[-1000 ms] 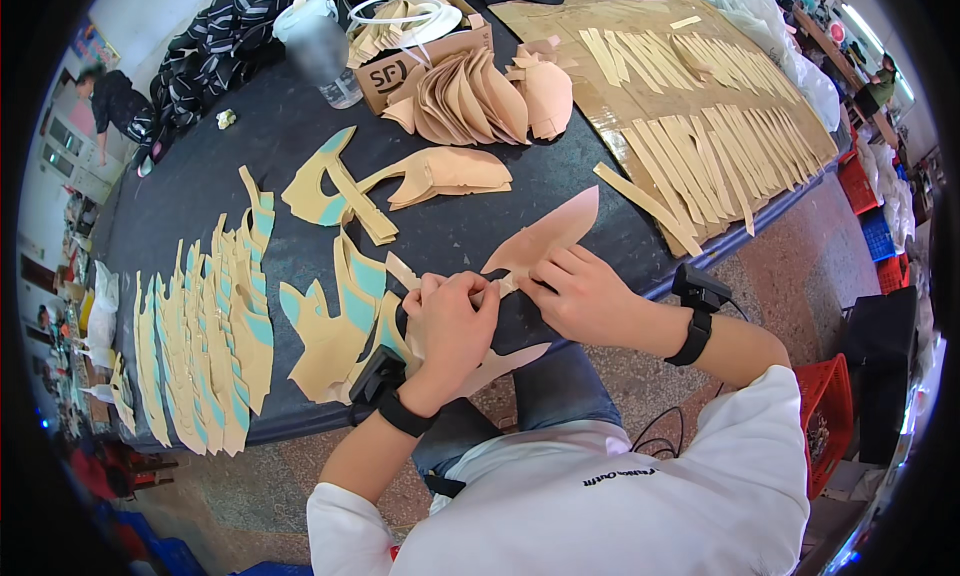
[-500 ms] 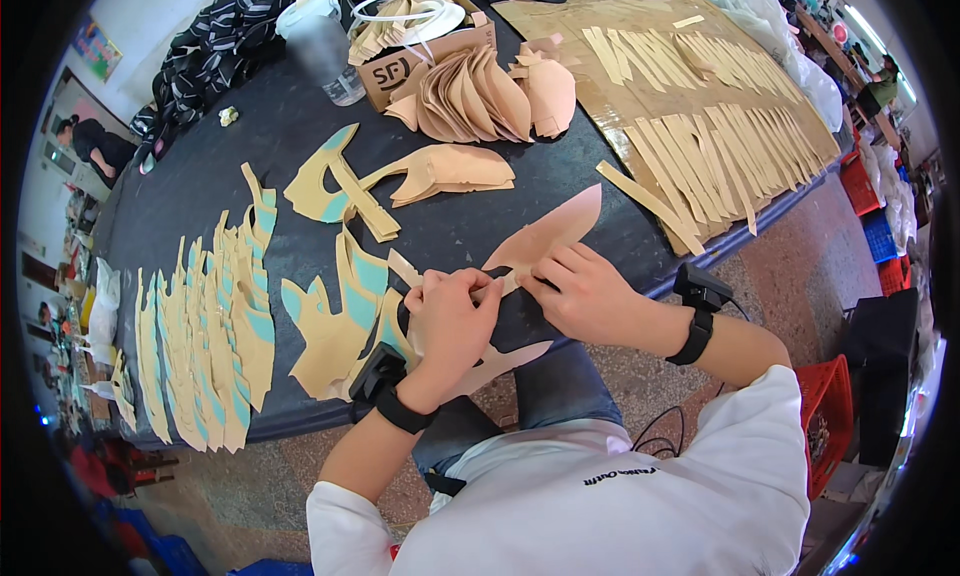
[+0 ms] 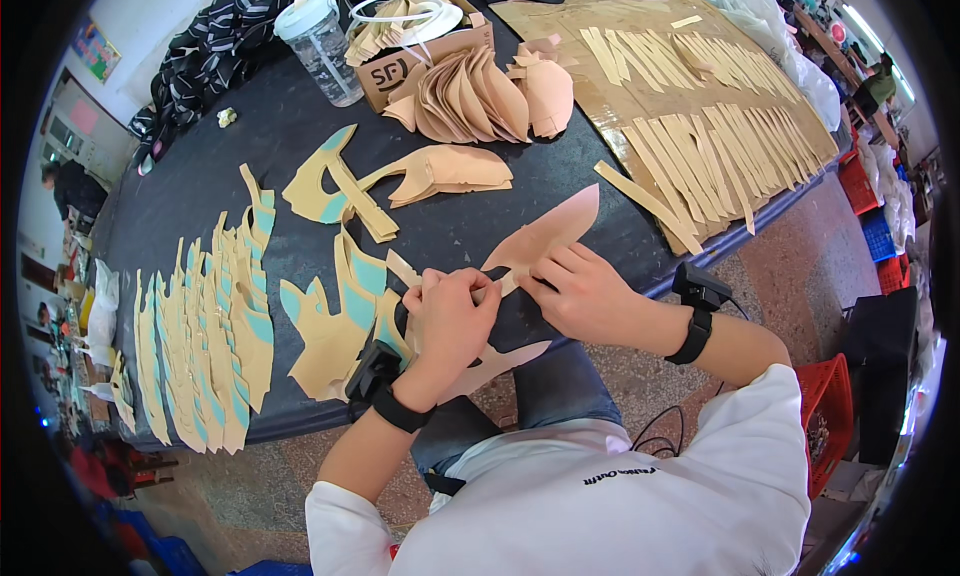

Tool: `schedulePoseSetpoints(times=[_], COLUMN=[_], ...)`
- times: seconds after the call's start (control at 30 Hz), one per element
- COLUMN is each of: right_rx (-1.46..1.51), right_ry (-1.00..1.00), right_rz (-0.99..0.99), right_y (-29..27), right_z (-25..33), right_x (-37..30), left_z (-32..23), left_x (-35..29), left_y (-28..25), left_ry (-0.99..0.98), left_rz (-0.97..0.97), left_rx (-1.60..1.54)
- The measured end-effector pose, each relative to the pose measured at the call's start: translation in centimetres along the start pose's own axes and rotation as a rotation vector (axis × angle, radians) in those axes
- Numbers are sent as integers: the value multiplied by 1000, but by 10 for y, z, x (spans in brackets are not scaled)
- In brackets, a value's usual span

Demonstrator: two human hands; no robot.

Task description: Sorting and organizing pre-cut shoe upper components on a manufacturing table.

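While both hands work close together at the near edge of the table (image 3: pixel 440 234), the left hand (image 3: pixel 450 321) clamps thumb and forefinger on the curved pink-tan piece (image 3: pixel 548 231), and the right hand (image 3: pixel 585 296) pinches it just beside. The piece's broad end points away from that edge; how the material meets under the fingertips is hidden. Good handling probably means anchoring with the left, working short spans with the right, keeping the rims even, and sparing the free end any crease or knock against the teal-marked tan pieces (image 3: pixel 335 336) beyond the left hand.
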State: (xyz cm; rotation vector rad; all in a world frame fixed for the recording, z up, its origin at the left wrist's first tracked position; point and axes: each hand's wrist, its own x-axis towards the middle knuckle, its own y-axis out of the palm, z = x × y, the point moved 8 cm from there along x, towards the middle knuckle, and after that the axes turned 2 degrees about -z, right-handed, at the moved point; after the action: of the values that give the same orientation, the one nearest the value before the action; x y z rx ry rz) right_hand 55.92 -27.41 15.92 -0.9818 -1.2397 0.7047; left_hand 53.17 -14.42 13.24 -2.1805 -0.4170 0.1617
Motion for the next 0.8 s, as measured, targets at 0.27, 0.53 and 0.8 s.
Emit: schedulePoseSetpoints(times=[0.27, 0.53, 0.8], right_rx=[-14, -58, -376], right_ry=[-12, -67, -201], right_rz=[9, 20, 208], right_y=[0, 0, 17], right_z=[1, 10, 31], right_x=[1, 8, 11], left_z=[-1, -2, -29], left_x=[0, -2, -24], left_y=[0, 2, -22], left_ry=[8, 37, 332], left_rz=[-9, -69, -482], left_rx=[7, 45, 254])
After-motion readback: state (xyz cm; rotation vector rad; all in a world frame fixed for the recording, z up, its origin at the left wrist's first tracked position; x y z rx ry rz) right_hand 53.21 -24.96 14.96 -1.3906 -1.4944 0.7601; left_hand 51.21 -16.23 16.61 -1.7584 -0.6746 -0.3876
